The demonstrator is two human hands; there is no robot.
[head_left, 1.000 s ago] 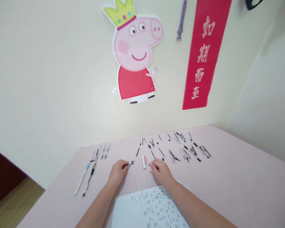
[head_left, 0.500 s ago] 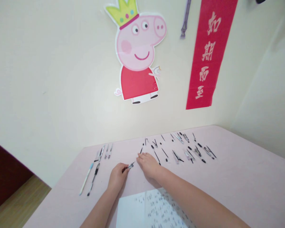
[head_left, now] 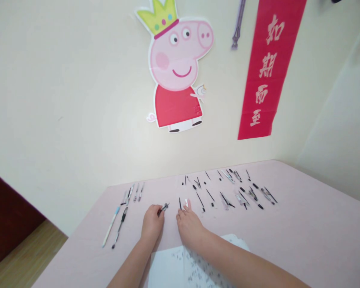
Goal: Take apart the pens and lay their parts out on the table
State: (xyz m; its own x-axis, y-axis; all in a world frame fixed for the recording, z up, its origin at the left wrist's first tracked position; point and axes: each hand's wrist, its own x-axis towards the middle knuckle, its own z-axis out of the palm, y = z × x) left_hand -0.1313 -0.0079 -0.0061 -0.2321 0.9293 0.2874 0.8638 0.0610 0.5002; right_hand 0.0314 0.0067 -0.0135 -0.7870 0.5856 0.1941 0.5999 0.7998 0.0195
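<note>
My left hand (head_left: 153, 221) is closed round a small bundle of pen parts (head_left: 165, 207), dark and clear, whose tips poke out past the fingers toward the right. The palm hides the rest of them. To its right, my right hand (head_left: 189, 225) rests low over the table with its fingertips on a thin black pen refill (head_left: 180, 203), which points away from me. Just beyond those fingers lies a small white and pink piece (head_left: 188, 204), partly covered by the hand. Under my right forearm is an open notebook (head_left: 168, 266) with handwriting on its right page.
Several pens (head_left: 111, 227) lie at the left of the pink table (head_left: 87, 256). Many taken-apart pen pieces (head_left: 227, 199), with black refills, caps and clear barrels, spread across the back right. A pig cutout (head_left: 177, 106) and a red banner (head_left: 262, 80) hang on the wall.
My right hand has drawn back toward me, and the black refill has come with it. The white and pink piece now shows by its fingers. My left hand keeps its hold on the pen parts.
</note>
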